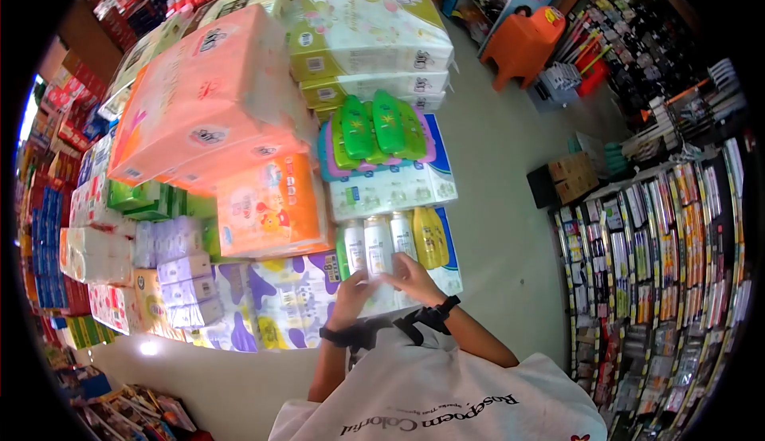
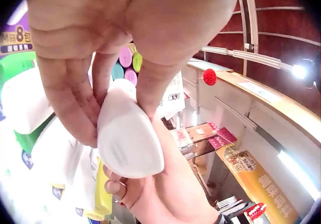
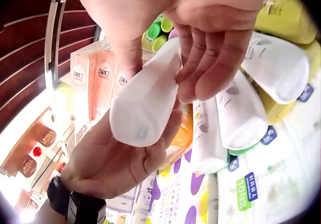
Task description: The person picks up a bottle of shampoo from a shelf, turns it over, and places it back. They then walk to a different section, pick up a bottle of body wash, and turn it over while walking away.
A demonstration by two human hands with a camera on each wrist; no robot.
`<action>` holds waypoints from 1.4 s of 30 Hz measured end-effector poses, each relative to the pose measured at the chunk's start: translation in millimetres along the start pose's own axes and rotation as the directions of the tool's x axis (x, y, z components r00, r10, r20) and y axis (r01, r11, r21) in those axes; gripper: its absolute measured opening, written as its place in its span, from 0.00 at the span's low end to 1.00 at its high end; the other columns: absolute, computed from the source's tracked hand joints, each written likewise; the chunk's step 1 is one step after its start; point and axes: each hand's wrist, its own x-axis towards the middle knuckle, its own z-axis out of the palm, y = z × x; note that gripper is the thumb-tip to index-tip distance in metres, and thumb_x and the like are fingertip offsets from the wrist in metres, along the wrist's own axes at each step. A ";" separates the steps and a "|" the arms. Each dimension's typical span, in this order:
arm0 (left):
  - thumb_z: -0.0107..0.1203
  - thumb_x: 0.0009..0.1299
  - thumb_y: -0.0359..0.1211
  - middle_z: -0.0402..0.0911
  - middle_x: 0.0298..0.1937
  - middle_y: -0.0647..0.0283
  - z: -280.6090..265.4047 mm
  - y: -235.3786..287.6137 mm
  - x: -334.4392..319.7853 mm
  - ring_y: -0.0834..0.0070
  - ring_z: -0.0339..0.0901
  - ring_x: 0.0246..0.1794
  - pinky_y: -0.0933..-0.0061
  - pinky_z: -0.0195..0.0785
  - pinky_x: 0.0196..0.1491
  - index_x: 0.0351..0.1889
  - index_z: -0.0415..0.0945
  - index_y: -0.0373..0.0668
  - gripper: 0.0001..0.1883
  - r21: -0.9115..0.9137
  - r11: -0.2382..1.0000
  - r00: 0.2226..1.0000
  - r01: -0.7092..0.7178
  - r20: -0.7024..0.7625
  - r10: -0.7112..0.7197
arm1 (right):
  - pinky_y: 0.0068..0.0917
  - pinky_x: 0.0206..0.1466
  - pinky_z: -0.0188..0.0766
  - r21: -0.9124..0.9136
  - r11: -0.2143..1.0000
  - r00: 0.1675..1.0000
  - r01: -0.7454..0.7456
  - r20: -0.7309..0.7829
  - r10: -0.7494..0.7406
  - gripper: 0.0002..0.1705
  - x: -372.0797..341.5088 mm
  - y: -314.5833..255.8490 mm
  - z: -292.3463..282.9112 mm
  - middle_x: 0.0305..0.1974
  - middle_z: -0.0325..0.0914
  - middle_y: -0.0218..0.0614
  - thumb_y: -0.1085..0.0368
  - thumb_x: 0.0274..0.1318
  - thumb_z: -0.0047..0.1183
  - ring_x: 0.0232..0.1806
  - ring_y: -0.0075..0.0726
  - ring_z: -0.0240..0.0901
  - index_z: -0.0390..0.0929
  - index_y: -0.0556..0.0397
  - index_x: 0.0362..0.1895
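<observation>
White bottle (image 3: 144, 106) is gripped by the fingers of the left hand (image 1: 351, 297) and right hand (image 1: 417, 279), above the near side of the tissue pack (image 1: 449, 280). Yellow bottles (image 1: 425, 239) lie right; open floor (image 1: 508, 202) separates the pack from the display rack (image 1: 653, 250) farther right.

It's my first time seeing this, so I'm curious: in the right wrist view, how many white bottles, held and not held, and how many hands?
Held white bottle: 1
Other white bottles: 3
Left hand and right hand: 2
Total: 6
</observation>
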 end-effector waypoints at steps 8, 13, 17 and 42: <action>0.63 0.70 0.31 0.83 0.45 0.63 31.0 31.0 -27.4 0.81 0.81 0.39 0.78 0.74 0.40 0.54 0.75 0.29 0.19 0.151 0.984 0.928 0.091 0.345 -0.139 | 0.29 0.52 0.74 0.477 0.875 0.995 0.089 -0.080 -0.057 0.40 -44.8 16.5 -26.2 0.63 0.67 0.40 0.64 0.63 0.60 0.56 0.32 0.72 0.53 0.56 0.74; 0.63 0.69 0.28 0.84 0.44 0.61 82.7 57.4 -37.6 0.80 0.81 0.41 0.79 0.73 0.41 0.52 0.74 0.29 0.17 0.221 0.969 0.847 0.105 0.491 -0.204 | 0.27 0.58 0.70 0.444 0.892 0.990 0.089 -0.142 -0.028 0.31 -109.5 -5.3 -63.1 0.56 0.75 0.35 0.62 0.69 0.52 0.55 0.25 0.72 0.60 0.59 0.71; 0.61 0.68 0.25 0.84 0.42 0.61 134.5 60.9 -53.0 0.81 0.80 0.40 0.80 0.74 0.43 0.51 0.74 0.29 0.15 0.129 0.990 0.797 0.047 0.592 -0.115 | 0.27 0.57 0.71 0.427 0.901 0.988 0.076 -0.153 -0.011 0.27 -167.6 -3.6 -96.3 0.54 0.76 0.35 0.62 0.70 0.52 0.54 0.24 0.73 0.65 0.59 0.68; 0.62 0.70 0.35 0.85 0.39 0.58 463.4 -81.6 -234.5 0.74 0.82 0.38 0.72 0.75 0.40 0.69 0.63 0.39 0.31 0.444 0.833 0.222 -0.331 0.894 -0.389 | 0.36 0.51 0.74 0.241 0.955 0.683 0.172 -0.728 0.060 0.36 -644.6 130.9 -96.1 0.51 0.81 0.47 0.53 0.60 0.62 0.49 0.41 0.80 0.65 0.54 0.67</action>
